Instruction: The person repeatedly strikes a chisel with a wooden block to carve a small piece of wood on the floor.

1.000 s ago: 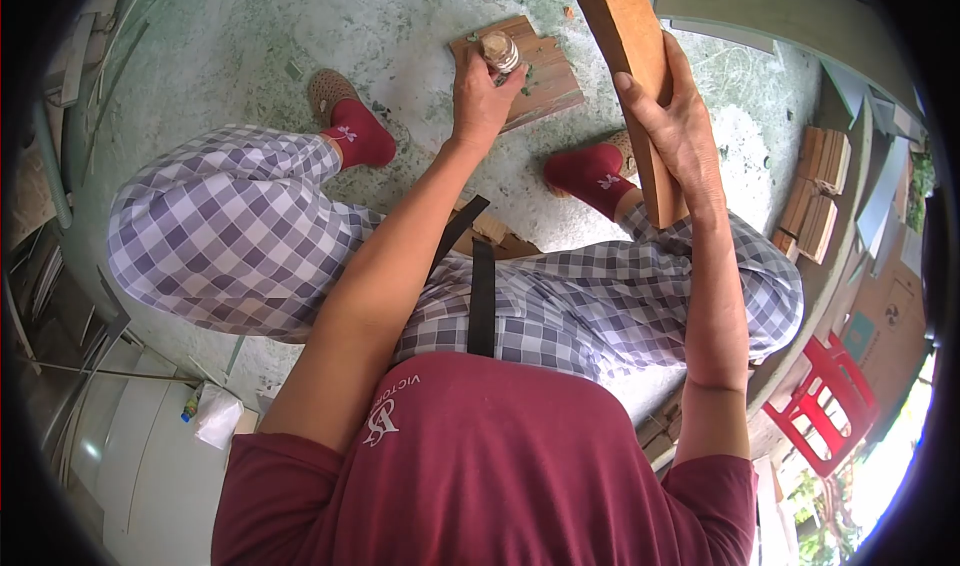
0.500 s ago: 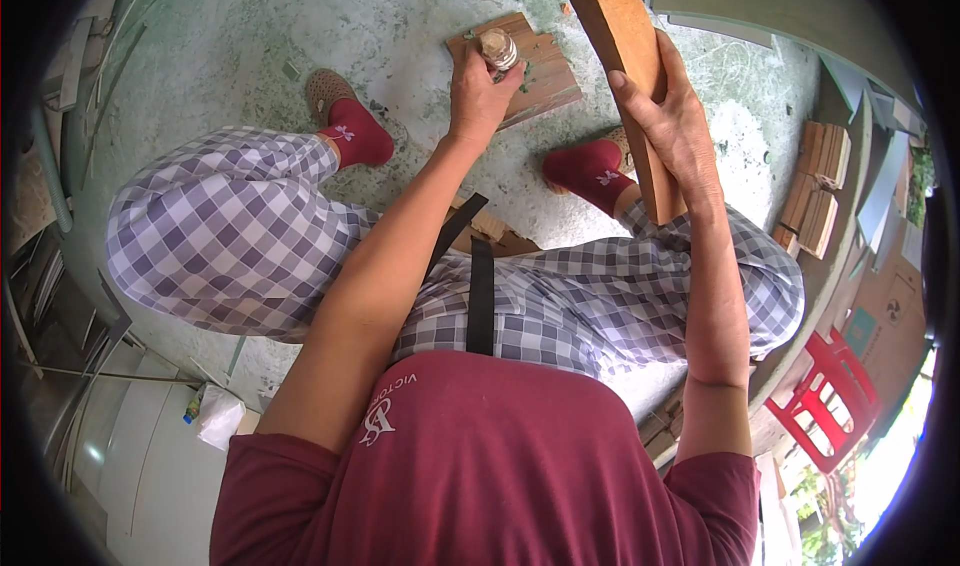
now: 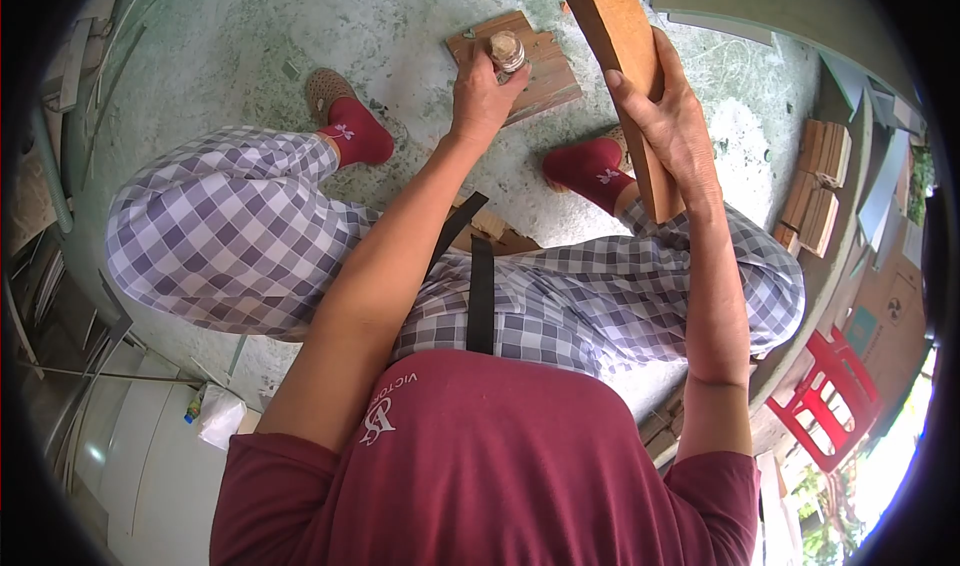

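"Where are we, then?"

"Here's the picture: 2 hands, 2 things! My right hand (image 3: 682, 131) is closed round the beam (image 3: 612, 21), thumb across the near face, fingers wrapped over the far edge. My left hand (image 3: 482, 104) is curled round the jar (image 3: 508, 52), thumb on its right."

"And the beam, which way does it run?"

"Lengthwise, away from me! The near end sits by my right shin, the rest slants forward and a little left, and the far end slips out of view."

"So where's the jar from there?"

"Left of the beam, a clear gap between the 2! It's over the board (image 3: 553, 78), out past my 2 feet. Standing on it or held just above? I can't tell."

"Which hand is nearer the beam?"

"The right, no contest, it's gripping it! My left is across the gap, full of jar, its thumb side towards the beam."
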Available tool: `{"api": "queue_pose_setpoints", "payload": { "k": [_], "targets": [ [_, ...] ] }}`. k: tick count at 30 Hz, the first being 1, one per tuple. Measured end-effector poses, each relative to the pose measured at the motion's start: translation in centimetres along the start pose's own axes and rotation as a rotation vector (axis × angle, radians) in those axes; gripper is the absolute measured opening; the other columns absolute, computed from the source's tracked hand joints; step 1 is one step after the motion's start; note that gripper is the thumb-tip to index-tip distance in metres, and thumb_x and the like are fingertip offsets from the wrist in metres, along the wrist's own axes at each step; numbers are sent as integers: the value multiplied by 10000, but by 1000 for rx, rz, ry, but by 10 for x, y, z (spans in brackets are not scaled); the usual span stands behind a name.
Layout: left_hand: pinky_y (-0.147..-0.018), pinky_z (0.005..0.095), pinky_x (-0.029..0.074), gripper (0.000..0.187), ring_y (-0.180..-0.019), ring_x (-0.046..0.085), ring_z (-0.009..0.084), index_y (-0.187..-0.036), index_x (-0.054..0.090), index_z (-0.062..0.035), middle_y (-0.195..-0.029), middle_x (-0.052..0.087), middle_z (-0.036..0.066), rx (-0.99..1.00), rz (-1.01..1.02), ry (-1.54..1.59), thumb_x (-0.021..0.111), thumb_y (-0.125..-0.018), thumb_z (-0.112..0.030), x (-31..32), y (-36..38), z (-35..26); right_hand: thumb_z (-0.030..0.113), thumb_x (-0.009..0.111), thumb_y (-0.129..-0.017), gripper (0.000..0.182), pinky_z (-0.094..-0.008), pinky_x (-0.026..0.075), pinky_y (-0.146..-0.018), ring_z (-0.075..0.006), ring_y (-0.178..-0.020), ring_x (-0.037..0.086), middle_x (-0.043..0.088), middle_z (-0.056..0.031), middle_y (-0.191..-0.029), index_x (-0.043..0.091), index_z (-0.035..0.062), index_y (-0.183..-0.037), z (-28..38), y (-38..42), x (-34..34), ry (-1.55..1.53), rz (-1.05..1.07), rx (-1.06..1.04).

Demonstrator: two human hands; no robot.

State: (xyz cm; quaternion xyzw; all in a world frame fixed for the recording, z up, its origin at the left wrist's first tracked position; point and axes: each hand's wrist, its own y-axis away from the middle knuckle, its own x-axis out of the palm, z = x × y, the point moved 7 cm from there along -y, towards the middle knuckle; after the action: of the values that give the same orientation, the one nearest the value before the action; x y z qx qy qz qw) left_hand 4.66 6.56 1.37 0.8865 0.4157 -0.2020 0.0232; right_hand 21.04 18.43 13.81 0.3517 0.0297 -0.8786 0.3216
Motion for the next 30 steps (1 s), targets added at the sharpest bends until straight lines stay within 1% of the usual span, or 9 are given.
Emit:
{"api": "queue_pose_setpoints", "payload": {
  "k": [10,13,15,17,20,24,26,28,30],
  "targets": [
    [-735,428,482,357,-840,583,352,-971,527,-11,-928,558,154,-18,51,-66,725,-737,-193,7,-1,4,495,697,-725,861,-391,550,-769,-326,-878,668,638,-241,-1014,332,84,-1388,45,22,-9,-90,-14,-155],
    [-731,428,478,336,-845,591,344,-976,531,-18,-892,597,162,-33,127,-139,715,-745,-180,9,-2,0,509,704,-710,983,-364,492,-849,-268,-1037,559,502,-221,-1215,231,27,-1425,63,41,-5,-191,-72,-202],
    [-736,430,476,331,-847,592,345,-977,531,-18,-887,605,168,-26,118,-131,710,-747,-176,9,-3,-2,412,720,-723,932,-387,506,-870,-312,-1027,596,550,-268,-1168,222,74,-1436,48,46,19,-155,1,-125],
    [-741,431,473,326,-849,594,346,-978,531,-18,-881,613,174,-16,117,-115,705,-748,-172,12,0,-2,311,728,-728,876,-430,538,-842,-384,-977,628,598,-270,-1112,244,123,-1435,19,42,48,175,199,65],
    [-767,438,466,326,-868,581,364,-980,530,-16,-889,605,177,105,91,117,689,-756,-192,12,-4,-11,343,734,-729,861,-420,541,-853,-359,-983,631,599,-231,-1142,285,113,-1426,30,34,46,176,183,-57],
    [-773,444,460,324,-879,569,377,-979,513,-28,-897,599,174,81,72,-70,691,-758,-185,13,4,-8,278,760,-722,825,-400,568,-773,-295,-962,649,625,-230,-1079,324,80,-1394,92,31,1,-240,-92,-272],
    [-774,448,459,321,-879,568,379,-977,515,-29,-896,601,174,125,50,-74,692,-758,-182,12,4,-14,365,770,-723,928,-327,540,-800,-265,-927,632,561,-233,-1176,247,73,-1432,107,31,-12,-88,-156,-302],
    [-776,453,459,317,-878,567,380,-974,518,-31,-896,602,174,175,27,-74,694,-758,-180,11,2,-18,351,774,-715,928,-334,547,-818,-270,-947,641,593,-220,-1140,250,93,-1436,90,30,4,-65,-190,-539],
    [-778,465,457,305,-878,565,377,-958,521,-31,-885,600,166,182,60,-1,696,-756,-178,12,3,-15,323,762,-720,897,-369,555,-832,-306,-971,642,598,-230,-1139,264,111,-1435,38,21,47,441,175,-176]
  ]
}}
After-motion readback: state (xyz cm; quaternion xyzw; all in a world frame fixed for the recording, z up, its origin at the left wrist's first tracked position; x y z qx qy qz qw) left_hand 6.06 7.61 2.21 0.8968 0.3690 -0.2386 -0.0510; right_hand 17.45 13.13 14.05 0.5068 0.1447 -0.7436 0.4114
